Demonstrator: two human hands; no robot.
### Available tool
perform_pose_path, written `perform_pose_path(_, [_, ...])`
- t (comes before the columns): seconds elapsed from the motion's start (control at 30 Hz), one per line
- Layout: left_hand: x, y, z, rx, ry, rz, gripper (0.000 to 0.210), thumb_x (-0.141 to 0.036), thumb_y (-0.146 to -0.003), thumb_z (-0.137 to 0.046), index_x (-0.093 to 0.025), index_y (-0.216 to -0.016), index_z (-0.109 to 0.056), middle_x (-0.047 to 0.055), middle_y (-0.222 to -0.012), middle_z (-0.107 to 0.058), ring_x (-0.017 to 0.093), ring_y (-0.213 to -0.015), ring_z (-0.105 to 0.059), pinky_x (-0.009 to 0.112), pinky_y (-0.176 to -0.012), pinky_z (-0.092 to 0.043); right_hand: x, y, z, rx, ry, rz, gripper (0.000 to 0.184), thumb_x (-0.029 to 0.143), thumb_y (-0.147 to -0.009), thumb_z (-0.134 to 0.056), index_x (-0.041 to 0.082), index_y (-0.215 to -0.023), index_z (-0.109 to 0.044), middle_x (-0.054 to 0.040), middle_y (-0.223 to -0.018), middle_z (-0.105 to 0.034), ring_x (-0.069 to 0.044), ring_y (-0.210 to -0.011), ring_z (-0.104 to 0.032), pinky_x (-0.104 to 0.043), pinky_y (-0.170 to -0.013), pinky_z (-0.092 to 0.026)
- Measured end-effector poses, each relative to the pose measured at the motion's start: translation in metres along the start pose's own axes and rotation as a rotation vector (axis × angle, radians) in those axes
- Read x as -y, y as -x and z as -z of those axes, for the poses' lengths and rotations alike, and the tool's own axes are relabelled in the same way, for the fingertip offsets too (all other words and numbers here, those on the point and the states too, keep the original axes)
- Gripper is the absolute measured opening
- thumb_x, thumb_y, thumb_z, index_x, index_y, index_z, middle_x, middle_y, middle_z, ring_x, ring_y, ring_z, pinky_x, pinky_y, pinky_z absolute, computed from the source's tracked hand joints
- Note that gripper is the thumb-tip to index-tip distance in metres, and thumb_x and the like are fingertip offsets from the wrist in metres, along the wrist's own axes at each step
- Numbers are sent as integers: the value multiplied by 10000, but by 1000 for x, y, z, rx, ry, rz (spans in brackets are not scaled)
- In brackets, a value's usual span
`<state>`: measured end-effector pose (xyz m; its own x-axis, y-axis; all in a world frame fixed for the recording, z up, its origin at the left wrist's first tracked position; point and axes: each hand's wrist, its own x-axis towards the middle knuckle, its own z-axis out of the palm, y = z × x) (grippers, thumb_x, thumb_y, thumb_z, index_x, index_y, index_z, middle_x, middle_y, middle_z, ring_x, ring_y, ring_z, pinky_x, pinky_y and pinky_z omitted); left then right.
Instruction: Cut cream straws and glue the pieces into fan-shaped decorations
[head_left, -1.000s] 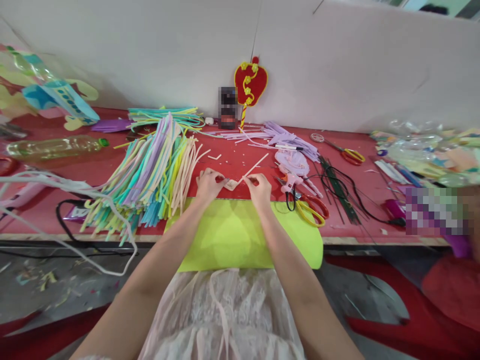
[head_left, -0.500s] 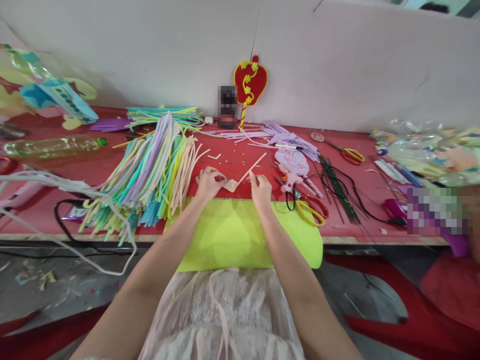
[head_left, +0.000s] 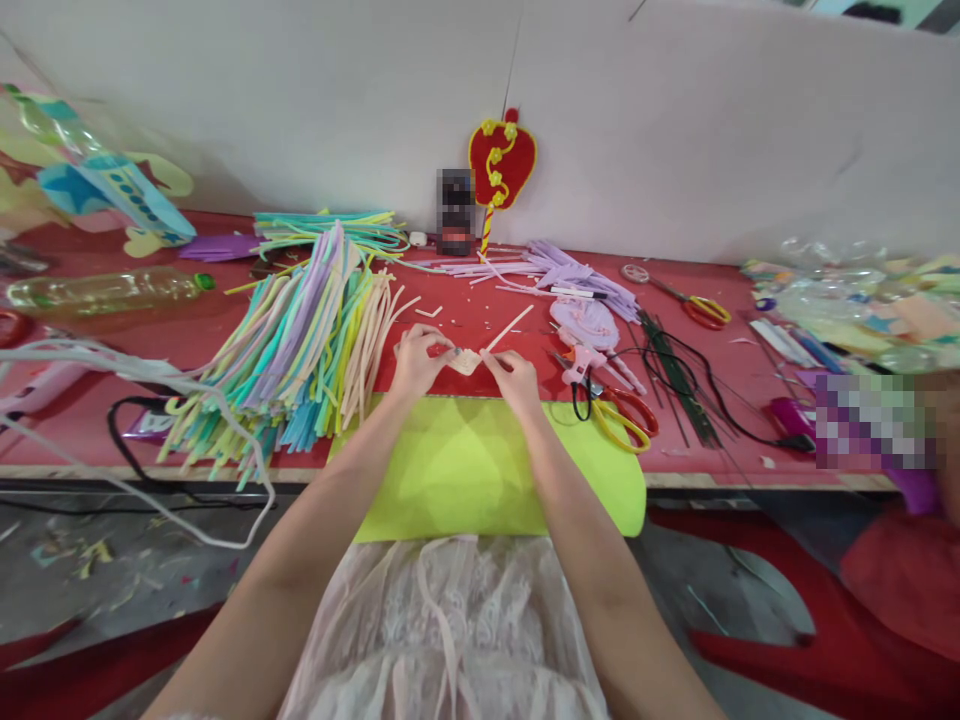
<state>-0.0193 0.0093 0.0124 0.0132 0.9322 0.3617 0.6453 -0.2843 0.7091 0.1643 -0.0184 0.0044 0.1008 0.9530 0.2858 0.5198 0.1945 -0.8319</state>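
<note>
1. Clearly, well left of the hands, a white cord loops out past the front edge of the worktop; if it were snagged, it could drag nearby things along.
2. Just left of the left hand lies a thick heap of stems; an outward nudge of that hand could scatter the pale ones nearest it.
3. The left hand itself pinches the left end of the cream piece; too hard a squeeze could crush it, too slack a one could let its folds spring apart.
4. Between the hands sits the cream piece, small and partly covered, so a crooked fold could go unnoticed. Whether it touches the worktop, I cannot tell.
5. The right hand appears closed on the right corner, where a straight tail runs up and away; knocking that tail could twist the piece.
6. Right of the right hand, scissors lie partly on a green sheet that overhangs the edge; if the sheet slipped, they could fall.
</note>
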Motion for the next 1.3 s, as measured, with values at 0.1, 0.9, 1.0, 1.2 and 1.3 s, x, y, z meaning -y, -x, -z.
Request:
perform_pose_path(0.1, [-1, 0, 0, 5, 0, 1, 78, -288, -728, -679, -254, -798, -679, 13, -1007, -590, 219, -1027, -512, 409, -944, -347, 0, -1, 1, 22, -78, -32, 375, 536, -767, -553, 191, -801, -696, -44, -838, -685, -163, -792, -613, -266, -759, -436])
perform_pose_path(0.9, [4, -2, -6, 80, 78, -83, 209, -300, -866, -484, -210, -921, -664, 36, -963, -685, 174, -931, -607, 303, -879, -431, -7, -3, -5, 19, -120, -16, 339, 514, -747, -585, 187, -763, -670, -41, -795, -665, -166, -749, -602, -288, -735, -451])
perform_pose_path(1.0, [8, -2, -6, 79, 30, -49, 271, -315, -894, -425, -212, -886, -676, 41, -944, -686, 182, -921, -612, 307, -858, -433, -9, 0, -6, -90, 117, 65, 379, 535, -793, -534, 186, -705, -653, -47, -755, -622, -155, -696, -566, -287, -720, -429])
perform_pose_path(1.2, [12, -1, -3, -4, 30, 20, 271, -337, -890, -426, -213, -829, -659, 38, -905, -671, 177, -870, -609, 299, -826, -435, -15, -1, -5, -162, 282, 96, 416, 494, -875, -430, 189, -643, -593, -39, -680, -555, -146, -629, -500, -281, -677, -398])
perform_pose_path(1.3, [11, -2, -1, -53, 44, 31, 254, -344, -877, -447, -203, -766, -627, 31, -836, -647, 165, -807, -597, 289, -796, -435, -11, -1, -3, -162, 224, 111, 420, 496, -881, -414, 189, -665, -602, -39, -699, -569, -145, -643, -514, -277, -680, -406])
